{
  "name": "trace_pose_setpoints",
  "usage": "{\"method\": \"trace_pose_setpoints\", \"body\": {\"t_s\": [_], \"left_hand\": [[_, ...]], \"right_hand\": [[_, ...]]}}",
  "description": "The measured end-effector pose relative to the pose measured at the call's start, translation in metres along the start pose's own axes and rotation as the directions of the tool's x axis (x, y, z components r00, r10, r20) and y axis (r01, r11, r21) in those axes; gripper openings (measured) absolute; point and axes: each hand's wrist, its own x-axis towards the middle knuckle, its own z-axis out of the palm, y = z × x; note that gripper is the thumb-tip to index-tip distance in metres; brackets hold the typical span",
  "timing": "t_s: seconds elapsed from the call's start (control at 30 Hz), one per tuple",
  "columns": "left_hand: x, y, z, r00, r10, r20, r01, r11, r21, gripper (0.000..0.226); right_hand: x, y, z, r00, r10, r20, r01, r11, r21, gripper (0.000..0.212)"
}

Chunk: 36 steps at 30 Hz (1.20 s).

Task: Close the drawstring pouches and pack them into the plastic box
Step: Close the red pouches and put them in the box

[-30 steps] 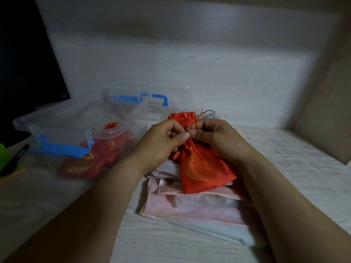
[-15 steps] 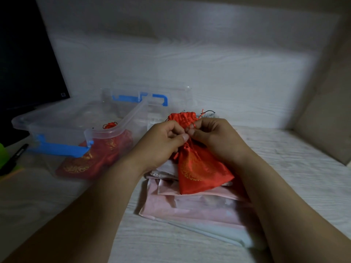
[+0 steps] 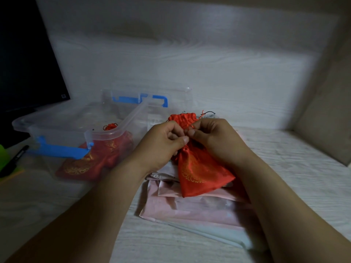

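Observation:
A red satin drawstring pouch (image 3: 201, 173) with gold embroidery stands tilted over a stack of pale pink pouches (image 3: 190, 209). Its mouth is gathered into a ruffle at the top. My left hand (image 3: 163, 143) and my right hand (image 3: 214, 141) meet at the pouch's neck, each pinching the thin red cord there. The clear plastic box (image 3: 62, 130) with blue latches sits to the left. Inside it lies another red pouch (image 3: 91, 162), its top drawn tight.
The box's clear lid with a blue handle (image 3: 140, 99) leans behind the box. A dark monitor (image 3: 26, 63) stands at far left, with a black pen (image 3: 15, 158) and a green object (image 3: 3, 156) near it. A wall panel rises at right.
The hands have stayed at the pouch's neck with small finger shifts on the cord. The pouch has barely moved.

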Motion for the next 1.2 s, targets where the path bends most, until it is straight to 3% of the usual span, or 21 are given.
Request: {"method": "trace_pose_setpoints", "body": {"t_s": [0.27, 0.5, 0.7, 0.9, 1.07, 1.2], "left_hand": [[0.005, -0.008, 0.006, 0.988, 0.030, -0.150, -0.019, 0.997, 0.074, 0.014], [0.004, -0.004, 0.004, 0.995, -0.016, -0.101, 0.025, 0.996, 0.088, 0.011], [0.001, 0.000, 0.001, 0.997, -0.077, -0.006, 0.077, 0.996, -0.050, 0.009], [0.000, 0.002, -0.001, 0.998, -0.064, 0.014, 0.064, 0.998, -0.008, 0.010], [0.000, 0.002, 0.005, 0.995, 0.016, -0.095, 0.002, 0.982, 0.187, 0.015], [0.001, 0.001, 0.009, 0.987, 0.038, -0.158, -0.006, 0.980, 0.199, 0.016]], "right_hand": [[0.000, 0.001, 0.009, 0.978, -0.180, -0.106, 0.134, 0.930, -0.342, 0.001], [0.001, 0.005, 0.008, 0.986, -0.142, -0.091, 0.113, 0.957, -0.268, 0.006], [0.001, 0.004, 0.006, 0.993, -0.096, -0.075, 0.084, 0.985, -0.152, 0.006], [-0.002, -0.001, 0.002, 0.999, -0.026, -0.026, 0.024, 0.999, -0.046, 0.009], [-0.002, -0.002, 0.007, 0.992, -0.110, -0.056, 0.099, 0.980, -0.170, 0.008], [-0.006, -0.009, 0.014, 0.970, -0.227, -0.084, 0.200, 0.948, -0.248, 0.007]]}}
